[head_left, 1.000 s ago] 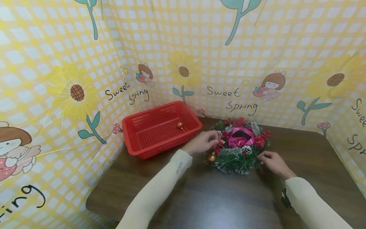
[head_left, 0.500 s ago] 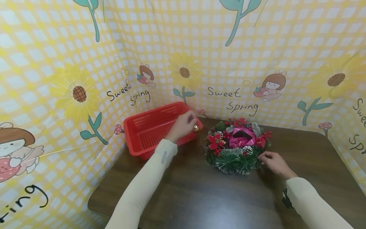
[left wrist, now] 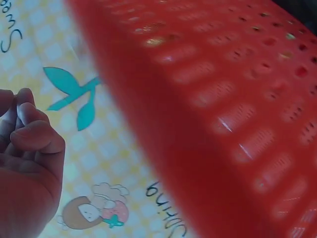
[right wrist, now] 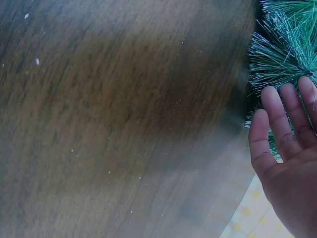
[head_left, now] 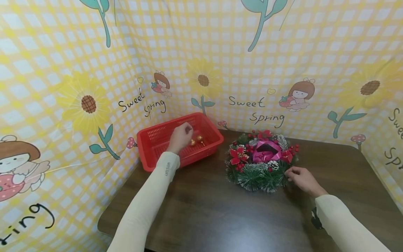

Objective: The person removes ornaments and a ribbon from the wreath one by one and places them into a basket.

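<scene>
My left hand (head_left: 181, 136) is over the red plastic basket (head_left: 151, 135), fingers loosely curled and holding nothing. Two small gold baubles (head_left: 192, 142) lie on the basket floor just beyond the fingers. In the left wrist view the hand (left wrist: 29, 158) is bare beside the basket's blurred red wall (left wrist: 163, 124). To the right lies a green Christmas wreath (head_left: 252, 180) with red poinsettias, berries, pine cones and a pink ribbon in its middle. My right hand (head_left: 303, 180) pinches needles at the wreath's near right edge; its other fingers (right wrist: 277, 119) lie along the greenery.
Everything stands on a dark wooden table (head_left: 239, 220) with rounded corners. A yellow checked cloth (head_left: 245, 70) printed with sunflowers hangs close behind and to the left. The basket stands at the table's far left edge, near the cloth.
My left hand went from the wreath's left side to the basket, carrying a gold bauble, and let it go there beside another. My right hand stayed at the wreath's edge.
</scene>
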A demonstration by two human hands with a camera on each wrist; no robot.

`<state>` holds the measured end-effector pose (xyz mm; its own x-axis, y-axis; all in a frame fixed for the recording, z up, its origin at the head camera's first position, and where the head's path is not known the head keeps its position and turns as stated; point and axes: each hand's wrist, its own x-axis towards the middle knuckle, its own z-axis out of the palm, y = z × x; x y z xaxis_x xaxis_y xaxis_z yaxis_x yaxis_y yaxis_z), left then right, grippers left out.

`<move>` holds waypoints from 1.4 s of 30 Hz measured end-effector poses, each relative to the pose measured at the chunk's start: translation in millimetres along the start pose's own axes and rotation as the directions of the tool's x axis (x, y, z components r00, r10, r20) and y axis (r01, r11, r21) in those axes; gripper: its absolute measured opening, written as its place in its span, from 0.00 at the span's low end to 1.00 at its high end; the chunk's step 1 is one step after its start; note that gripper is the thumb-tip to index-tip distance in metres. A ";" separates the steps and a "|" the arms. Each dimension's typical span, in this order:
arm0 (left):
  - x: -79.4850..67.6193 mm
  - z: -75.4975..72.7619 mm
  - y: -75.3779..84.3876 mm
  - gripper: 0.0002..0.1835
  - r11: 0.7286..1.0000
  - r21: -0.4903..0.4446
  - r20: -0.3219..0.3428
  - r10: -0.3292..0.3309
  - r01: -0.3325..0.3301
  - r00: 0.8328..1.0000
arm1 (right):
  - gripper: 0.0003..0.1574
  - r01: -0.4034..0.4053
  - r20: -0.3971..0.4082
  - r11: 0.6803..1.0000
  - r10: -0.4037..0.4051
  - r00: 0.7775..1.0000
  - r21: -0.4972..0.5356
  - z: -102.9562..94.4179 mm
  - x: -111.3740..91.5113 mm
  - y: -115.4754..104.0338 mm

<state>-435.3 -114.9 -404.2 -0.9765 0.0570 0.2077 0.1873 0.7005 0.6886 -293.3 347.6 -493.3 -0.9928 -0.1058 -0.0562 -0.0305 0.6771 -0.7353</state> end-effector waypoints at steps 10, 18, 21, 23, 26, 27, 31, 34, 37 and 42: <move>1.8 -5.4 -14.4 0.04 0.993 0.081 -0.037 -0.079 0.081 0.996 | 0.21 -0.033 0.013 0.999 0.033 0.999 0.014 -1.7 -0.5 1.5; 1.4 -6.1 -17.3 0.05 0.984 0.077 0.009 -0.161 0.160 0.987 | 0.20 -0.043 0.015 0.999 0.043 0.999 0.003 -2.8 -1.0 2.5; 1.2 -5.9 -20.5 0.05 0.974 0.083 0.018 -0.211 0.209 0.977 | 0.20 -0.042 0.019 0.999 0.042 0.999 0.003 -2.8 -1.3 2.1; 1.1 -5.8 -22.7 0.05 0.970 0.102 0.017 -0.223 0.220 0.975 | 0.21 -0.040 0.018 0.999 0.040 0.999 0.006 -2.8 -1.2 2.1; 1.0 -6.0 -24.6 0.05 0.968 0.120 0.020 -0.222 0.218 0.975 | 0.21 -0.040 0.018 0.999 0.039 0.999 0.008 -2.8 -1.3 2.3; 1.1 -6.4 -25.0 0.06 0.968 0.125 0.027 -0.223 0.218 0.974 | 0.21 -0.040 0.017 0.999 0.040 0.999 0.009 -2.8 -1.3 2.5; 0.5 -7.2 -25.3 0.06 0.961 0.138 0.056 -0.251 0.241 0.966 | 0.21 -0.026 0.012 1.000 0.026 1.000 0.008 -3.0 -1.2 3.0; -0.2 -6.5 -25.1 0.07 0.955 0.156 0.070 -0.265 0.252 0.962 | 0.21 -0.019 0.010 1.000 0.019 1.000 0.006 -3.1 -1.0 3.1; -0.9 -4.3 -21.3 0.07 0.956 0.141 0.077 -0.270 0.257 0.960 | 0.21 -0.019 0.012 1.000 0.019 1.000 0.007 -3.0 -0.7 2.7; 4.3 9.0 2.2 0.11 0.984 0.092 0.066 -0.158 0.151 0.985 | 0.21 -0.009 0.014 1.000 0.009 1.000 -0.003 -1.0 1.4 0.4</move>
<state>-440.1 -106.7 -408.0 -0.9987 -0.0071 0.0502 0.0270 0.7636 0.6451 -294.8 348.4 -493.0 -0.9914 -0.1095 -0.0721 -0.0219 0.6804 -0.7325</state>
